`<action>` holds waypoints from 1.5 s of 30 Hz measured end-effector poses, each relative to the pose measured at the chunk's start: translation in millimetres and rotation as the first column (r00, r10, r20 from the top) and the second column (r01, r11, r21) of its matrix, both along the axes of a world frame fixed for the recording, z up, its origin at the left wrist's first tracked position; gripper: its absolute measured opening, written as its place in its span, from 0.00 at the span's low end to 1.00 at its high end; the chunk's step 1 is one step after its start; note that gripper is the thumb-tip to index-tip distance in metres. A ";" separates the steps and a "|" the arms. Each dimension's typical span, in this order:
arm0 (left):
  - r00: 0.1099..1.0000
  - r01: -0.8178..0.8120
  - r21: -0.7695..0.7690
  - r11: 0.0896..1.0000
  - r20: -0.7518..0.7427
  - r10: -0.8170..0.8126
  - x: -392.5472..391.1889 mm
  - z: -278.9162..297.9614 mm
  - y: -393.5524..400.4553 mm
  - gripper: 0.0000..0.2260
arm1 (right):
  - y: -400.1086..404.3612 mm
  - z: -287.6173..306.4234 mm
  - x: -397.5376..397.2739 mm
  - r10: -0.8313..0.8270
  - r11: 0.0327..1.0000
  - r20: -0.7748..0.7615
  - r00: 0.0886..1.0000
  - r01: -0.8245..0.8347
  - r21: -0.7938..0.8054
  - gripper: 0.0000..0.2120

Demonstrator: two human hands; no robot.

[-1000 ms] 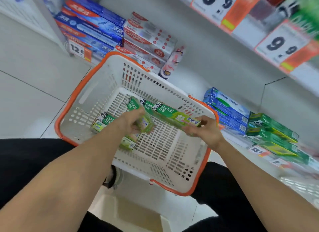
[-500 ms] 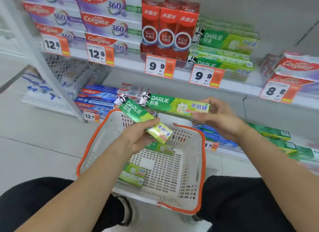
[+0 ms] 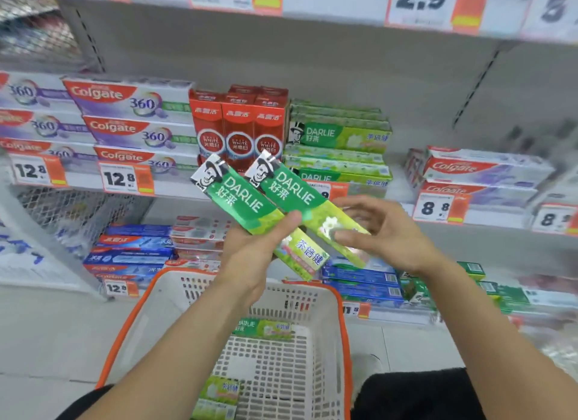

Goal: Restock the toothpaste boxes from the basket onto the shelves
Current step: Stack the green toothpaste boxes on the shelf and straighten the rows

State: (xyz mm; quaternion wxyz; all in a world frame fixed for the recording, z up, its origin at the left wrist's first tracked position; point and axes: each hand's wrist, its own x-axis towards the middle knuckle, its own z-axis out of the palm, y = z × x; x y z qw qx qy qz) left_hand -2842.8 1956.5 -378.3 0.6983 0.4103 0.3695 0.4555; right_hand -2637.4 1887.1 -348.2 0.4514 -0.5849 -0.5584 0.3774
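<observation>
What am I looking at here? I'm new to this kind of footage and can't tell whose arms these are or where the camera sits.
There is no machine: a person wears a wide-angle camera on the head, looking forward and down, so the two bare arms are their own. This is the single view.

The left hand grips a green Darlie toothpaste box. The right hand has its fingers on a second Darlie box lying beside the first; whether it truly grips it is hard to tell.

Below sits a white basket with an orange rim, with at least two more green boxes inside.

Ahead are store shelves: a stack of matching Darlie boxes, red boxes to its left, Colgate boxes further left, and price tags along the shelf edge.
</observation>
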 end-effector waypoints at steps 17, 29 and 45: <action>0.994 0.038 -0.130 0.991 0.109 -0.024 -2.1 -2.0 -3.5 0.17 | 106.6 4.3 73.2 -0.498 0.867 0.626 0.600 0.325 0.378 0.19; 0.984 -0.002 -0.123 0.992 0.174 0.023 2.6 0.8 -3.7 0.12 | 74.5 5.6 2.4 -0.561 0.767 0.353 0.749 0.309 0.563 0.06; 0.944 -0.094 0.355 0.930 -0.264 0.196 20.6 7.7 -1.3 0.31 | -0.6 17.5 51.7 -0.293 0.905 0.330 0.897 0.148 0.400 0.23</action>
